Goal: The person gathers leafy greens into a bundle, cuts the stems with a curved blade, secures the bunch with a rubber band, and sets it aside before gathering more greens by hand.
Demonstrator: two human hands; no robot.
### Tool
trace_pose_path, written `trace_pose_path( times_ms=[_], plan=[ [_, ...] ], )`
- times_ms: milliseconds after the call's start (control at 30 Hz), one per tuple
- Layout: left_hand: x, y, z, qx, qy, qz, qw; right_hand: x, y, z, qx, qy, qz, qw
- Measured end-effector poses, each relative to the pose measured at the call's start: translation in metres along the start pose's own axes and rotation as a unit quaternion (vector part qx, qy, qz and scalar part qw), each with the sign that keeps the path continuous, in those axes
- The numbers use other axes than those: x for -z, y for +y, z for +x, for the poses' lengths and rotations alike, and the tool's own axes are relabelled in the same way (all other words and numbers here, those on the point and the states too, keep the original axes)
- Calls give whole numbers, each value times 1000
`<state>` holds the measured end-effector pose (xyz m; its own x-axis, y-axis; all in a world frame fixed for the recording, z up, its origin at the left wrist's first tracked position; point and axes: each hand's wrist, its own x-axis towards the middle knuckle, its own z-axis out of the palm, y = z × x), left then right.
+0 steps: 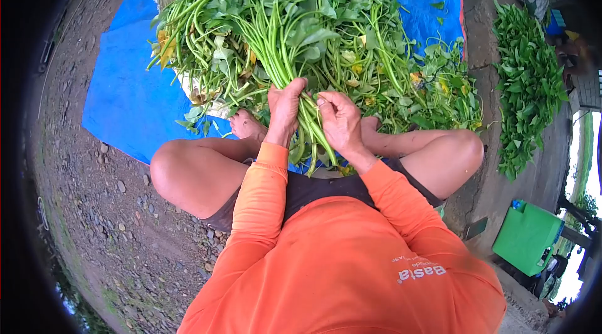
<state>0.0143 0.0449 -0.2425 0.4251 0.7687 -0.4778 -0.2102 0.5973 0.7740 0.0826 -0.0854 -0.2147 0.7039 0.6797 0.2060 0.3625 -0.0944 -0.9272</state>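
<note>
My left hand (284, 110) is wrapped round a bunch of long green leafy stems (271, 51), thumb across the front. The leaves fan out away from me, and the cut ends hang down between my legs. Just right of the bunch, my right hand (342, 122) is closed, thumb and forefinger pinched together against the stems. Whatever lies in that pinch is too small to make out. Behind both hands spreads a big heap of the same leafy greens (382, 61), with some yellowed leaves among it.
A blue tarp (128, 93) lies under the heap, and my bare legs are folded at its near edge. Stony ground (119, 208) stretches to the left. Along the right, more greens (530, 83) lie in a long pile, with a green box (528, 238) nearer me.
</note>
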Motion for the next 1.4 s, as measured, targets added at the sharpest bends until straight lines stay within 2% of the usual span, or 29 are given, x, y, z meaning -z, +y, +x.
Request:
trace_pose_path(
  times_ms=[33,67,133,200,233,267,300,333,367,400,467,500,533,600,700,733,800,867,900,1000,1100,1200,1233,1333,1400],
  plan=[
    [-2,9,-2,8,1,-12,1000,9,-2,-2,-30,-29,17,999],
    [-4,18,-3,17,1,-24,1000,14,8,-8,-107,-42,84,990],
    [-1,36,-2,0,4,-17,1000,37,-12,-8,-167,-13,200,965],
    [13,53,4,12,-20,9,1000,85,-19,13,-145,0,112,983],
    [19,62,4,22,-27,11,999,115,-13,28,-192,23,26,981],
    [24,70,4,20,-34,17,999,142,9,38,-113,2,-200,973],
    [29,77,4,21,-51,5,998,169,30,47,-37,17,-424,905],
    [32,82,3,25,-71,-5,997,182,24,54,-132,8,-512,849],
    [33,88,0,39,-97,-32,994,197,53,57,-42,57,-530,845],
    [34,92,-1,47,-144,-73,986,196,43,60,-78,43,-433,897],
    [31,100,-8,64,-162,-109,979,190,8,66,-149,9,-223,963],
    [31,99,-7,56,-170,-125,976,183,36,67,-174,3,-210,962],
    [28,103,-11,56,-161,-139,976,171,14,71,-198,-40,-246,948],
    [26,109,-17,67,-165,-162,971,148,45,59,-25,-32,-373,927],
    [33,121,-15,50,-166,-155,972,109,43,70,-128,-70,-216,966],
    [33,126,-20,40,-155,-132,978,105,26,82,-238,-147,-191,941],
    [35,134,-26,11,-105,-98,990,73,91,71,-114,-93,-275,950],
    [38,142,-32,-28,-70,-73,994,48,105,69,-83,-43,-226,970],
    [38,148,-38,-38,-49,-54,997,38,100,71,-168,-55,-147,973],
    [47,156,-41,-60,-21,-20,998,8,106,81,-65,-7,-100,993],
    [50,154,-39,-75,3,38,996,-10,95,108,-173,-45,-187,966],
    [46,148,-36,-74,23,40,996,-25,92,125,-239,-82,-196,947],
    [40,148,-39,-73,32,45,996,-30,97,125,-224,-49,-179,957],
    [39,151,-39,-70,39,68,994,-19,96,126,-221,-52,-115,967],
    [40,147,-36,-68,43,75,994,-4,81,130,-322,-77,59,942]
  ],
)
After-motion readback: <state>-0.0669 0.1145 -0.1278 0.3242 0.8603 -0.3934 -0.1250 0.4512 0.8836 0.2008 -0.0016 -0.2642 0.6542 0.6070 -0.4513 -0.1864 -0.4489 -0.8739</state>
